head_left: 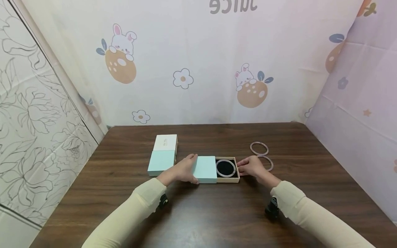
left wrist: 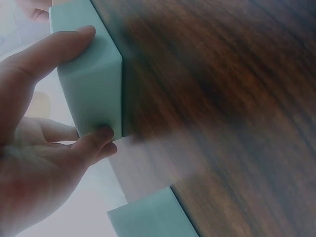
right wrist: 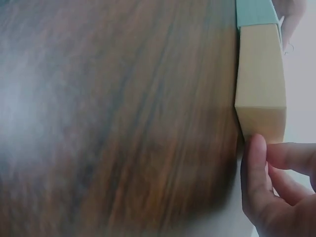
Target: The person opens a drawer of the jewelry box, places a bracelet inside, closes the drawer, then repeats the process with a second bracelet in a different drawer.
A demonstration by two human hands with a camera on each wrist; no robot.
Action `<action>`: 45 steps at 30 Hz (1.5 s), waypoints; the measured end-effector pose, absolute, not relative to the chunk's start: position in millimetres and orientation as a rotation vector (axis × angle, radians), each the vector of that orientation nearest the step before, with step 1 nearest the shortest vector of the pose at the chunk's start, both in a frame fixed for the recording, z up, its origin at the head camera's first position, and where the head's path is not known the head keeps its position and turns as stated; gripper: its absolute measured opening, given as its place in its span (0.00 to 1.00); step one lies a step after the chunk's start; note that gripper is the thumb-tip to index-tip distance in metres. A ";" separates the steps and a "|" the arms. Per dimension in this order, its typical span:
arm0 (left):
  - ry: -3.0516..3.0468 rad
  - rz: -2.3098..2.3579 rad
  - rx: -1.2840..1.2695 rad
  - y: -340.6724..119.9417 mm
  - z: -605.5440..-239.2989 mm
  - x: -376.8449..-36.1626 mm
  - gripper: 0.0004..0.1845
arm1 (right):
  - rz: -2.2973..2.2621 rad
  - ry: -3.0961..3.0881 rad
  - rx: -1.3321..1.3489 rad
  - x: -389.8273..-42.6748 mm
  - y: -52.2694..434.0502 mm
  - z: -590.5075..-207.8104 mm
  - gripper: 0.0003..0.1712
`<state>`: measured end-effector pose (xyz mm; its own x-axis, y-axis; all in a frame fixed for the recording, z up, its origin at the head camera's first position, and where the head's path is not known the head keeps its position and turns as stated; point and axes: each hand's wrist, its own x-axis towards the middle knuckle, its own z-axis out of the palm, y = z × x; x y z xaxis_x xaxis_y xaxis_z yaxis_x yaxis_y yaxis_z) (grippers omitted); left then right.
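In the head view a mint box sleeve (head_left: pixel 204 169) lies mid-table with its cream drawer (head_left: pixel 228 180) partly out to the right. A pale bangle (head_left: pixel 218 169) sits in the drawer around a black pad (head_left: pixel 226 167). My left hand (head_left: pixel 183 168) grips the sleeve's left end, thumb on one side and fingers on the other. Fingertips of my right hand (head_left: pixel 252 167) touch the drawer's right end; in the right wrist view the thumb (right wrist: pixel 257 153) lies against the end face of the drawer (right wrist: pixel 260 69). Some right fingertips are hidden.
Behind the left hand lies another mint-and-white box (head_left: pixel 161 160), its white part at the far side. Two pale bangles, a farther one (head_left: pixel 251 147) and a nearer one (head_left: pixel 272 164), lie beyond the right hand. A printed curtain (head_left: pixel 186 103) hangs behind the brown table (head_left: pixel 214 220).
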<state>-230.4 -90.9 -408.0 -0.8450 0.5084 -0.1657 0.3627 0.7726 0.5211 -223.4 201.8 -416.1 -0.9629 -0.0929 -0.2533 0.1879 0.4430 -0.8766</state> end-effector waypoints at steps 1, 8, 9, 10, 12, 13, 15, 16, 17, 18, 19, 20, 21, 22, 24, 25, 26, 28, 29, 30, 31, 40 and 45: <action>2.669 0.693 0.675 -90.8 -407.6 -230.7 0.59 | -1.527 2.440 0.085 -223.2 200.8 -416.2 0.12; 2.665 0.674 0.678 -89.9 -403.3 -230.3 0.59 | -1.565 2.453 0.085 -224.4 194.6 -418.2 0.12; 2.668 0.670 0.680 -89.6 -403.1 -230.3 0.59 | -1.573 2.451 0.085 -224.6 193.9 -418.5 0.12; 2.669 0.669 0.681 -89.3 -403.1 -230.4 0.59 | -1.579 2.451 0.082 -224.8 193.4 -418.7 0.12; 2.670 0.669 0.681 -89.3 -402.9 -230.2 0.59 | -1.584 2.454 0.084 -225.1 192.3 -419.3 0.12; 2.671 0.670 0.680 -89.3 -403.0 -230.0 0.59 | -1.590 2.453 0.089 -225.3 191.8 -419.6 0.12; 2.672 0.675 0.679 -89.6 -403.3 -229.7 0.59 | -1.591 2.455 0.085 -225.6 190.7 -419.9 0.12; 2.671 0.678 0.679 -89.8 -403.3 -229.4 0.59 | -1.590 2.457 0.086 -225.8 190.2 -420.1 0.12; 2.670 0.682 0.679 -90.1 -403.2 -229.1 0.59 | -1.590 2.458 0.087 -225.8 189.6 -420.1 0.12; 2.671 0.686 0.678 -90.3 -403.5 -229.0 0.59 | -1.588 2.461 0.086 -225.8 189.1 -420.0 0.12; 2.670 0.688 0.680 -90.4 -403.8 -229.0 0.59 | -1.585 2.463 0.085 -225.6 188.4 -419.7 0.12; 2.670 0.691 0.682 -90.6 -403.8 -229.0 0.59 | -1.577 2.467 0.084 -225.5 187.9 -419.5 0.12; 2.670 0.694 0.684 -90.6 -403.9 -228.9 0.59 | -1.572 2.470 0.088 -225.4 187.5 -419.2 0.12; 2.671 0.696 0.686 -90.7 -404.2 -229.0 0.59 | -1.569 2.472 0.091 -225.3 187.0 -419.0 0.12; 2.669 0.701 0.691 -90.8 -404.3 -229.0 0.59 | -1.564 2.473 0.092 -224.9 186.2 -418.6 0.12; 2.669 0.703 0.695 -91.0 -404.1 -229.0 0.59 | -1.564 2.473 0.092 -224.8 185.8 -418.6 0.12; 2.670 0.706 0.697 -91.2 -404.0 -228.9 0.59 | -1.566 2.472 0.096 -224.8 185.6 -418.7 0.12; 2.670 0.708 0.701 -91.6 -404.1 -228.8 0.59 | -1.572 2.468 0.098 -224.8 184.9 -419.1 0.12; 2.669 0.709 0.702 -92.0 -404.1 -228.6 0.59 | -1.575 2.468 0.100 -224.7 184.4 -419.2 0.12; 2.670 0.712 0.702 -92.3 -404.5 -228.5 0.59 | -1.579 2.467 0.105 -224.8 183.9 -419.6 0.12; 2.674 0.713 0.700 -92.4 -404.9 -228.5 0.59 | -1.576 2.470 0.107 -224.8 183.2 -419.6 0.12; 2.672 0.721 0.691 -93.2 -407.8 -227.7 0.59 | -1.577 2.480 0.116 -223.3 177.1 -420.8 0.11; 2.667 0.733 0.694 -92.7 -407.6 -227.0 0.59 | -1.590 2.454 0.111 -221.8 169.0 -421.4 0.11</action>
